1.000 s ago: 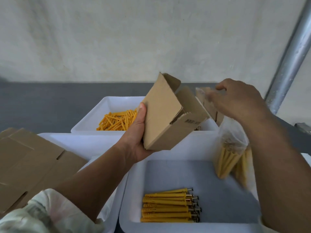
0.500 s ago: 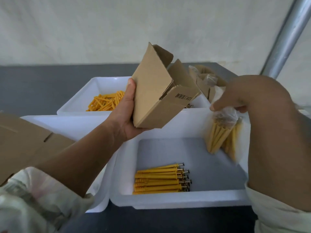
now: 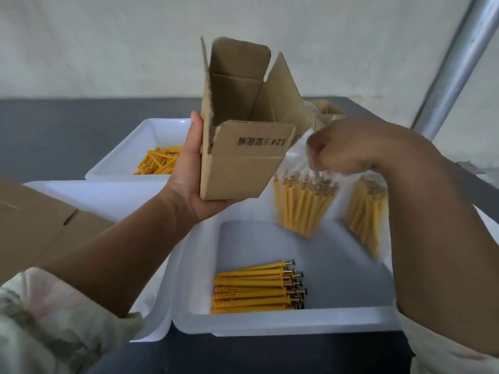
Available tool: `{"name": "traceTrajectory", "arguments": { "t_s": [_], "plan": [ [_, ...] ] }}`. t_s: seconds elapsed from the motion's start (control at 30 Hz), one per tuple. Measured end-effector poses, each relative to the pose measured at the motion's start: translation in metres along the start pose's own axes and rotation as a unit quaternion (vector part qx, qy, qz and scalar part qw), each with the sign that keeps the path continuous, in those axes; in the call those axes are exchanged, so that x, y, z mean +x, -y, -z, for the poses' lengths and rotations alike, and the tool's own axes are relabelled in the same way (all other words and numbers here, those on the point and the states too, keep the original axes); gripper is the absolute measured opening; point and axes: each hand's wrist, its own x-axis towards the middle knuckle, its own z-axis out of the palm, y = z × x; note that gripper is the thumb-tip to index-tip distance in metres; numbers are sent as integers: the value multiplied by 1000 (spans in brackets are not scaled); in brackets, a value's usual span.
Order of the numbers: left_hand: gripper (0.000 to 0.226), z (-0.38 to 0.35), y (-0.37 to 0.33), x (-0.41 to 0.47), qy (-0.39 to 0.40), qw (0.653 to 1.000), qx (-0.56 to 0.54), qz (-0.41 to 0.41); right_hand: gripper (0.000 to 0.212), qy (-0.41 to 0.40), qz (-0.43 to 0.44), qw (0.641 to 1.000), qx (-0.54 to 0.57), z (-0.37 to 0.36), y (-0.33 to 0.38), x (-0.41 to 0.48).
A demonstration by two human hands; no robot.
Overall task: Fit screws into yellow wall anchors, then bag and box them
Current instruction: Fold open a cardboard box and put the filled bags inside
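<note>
My left hand [image 3: 189, 182] grips a small open cardboard box [image 3: 240, 163] from its left side and bottom, holding it upright with its flaps up and its opening toward me. Just to the right of the box, my right hand [image 3: 348, 147] pinches the tops of clear plastic bags [image 3: 302, 201] filled with yellow anchors and screws; a second bag [image 3: 364, 209] hangs blurred beside the first. Below them, in the near white tray [image 3: 283, 322], lies a neat bundle of yellow anchors with screws fitted [image 3: 256, 288].
A far white tray [image 3: 129, 147] holds loose yellow anchors [image 3: 159, 163]. Flattened cardboard [image 3: 40, 225] lies at the left over another white tray [image 3: 102, 195]. More small boxes [image 3: 324, 112] stand behind my right hand. A metal pole [image 3: 453, 66] rises at the right.
My left hand turned the box upright and raised it, its opening now facing me. My right hand carried the bags left, closer to the box.
</note>
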Motion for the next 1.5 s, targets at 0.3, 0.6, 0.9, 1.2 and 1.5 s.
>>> {"name": "traceTrajectory", "arguments": {
  "t_s": [0.3,0.6,0.9,1.2,1.5],
  "plan": [
    [77,7,-2,-3,25,1000,3,-9,31,-47,71,993,85,-20,30,12],
    [71,1,-1,-4,-23,999,-15,-21,52,142,-30,966,213,-28,-10,21],
    [69,-17,-4,-8,-42,999,-22,-25,32,215,-23,905,367,-52,-20,36],
    [74,-47,-17,-12,-50,998,26,-34,36,304,19,862,406,-78,-8,43],
    [68,-78,-48,-10,-37,996,-8,-79,47,250,142,683,671,-84,14,48]
  ]
}}
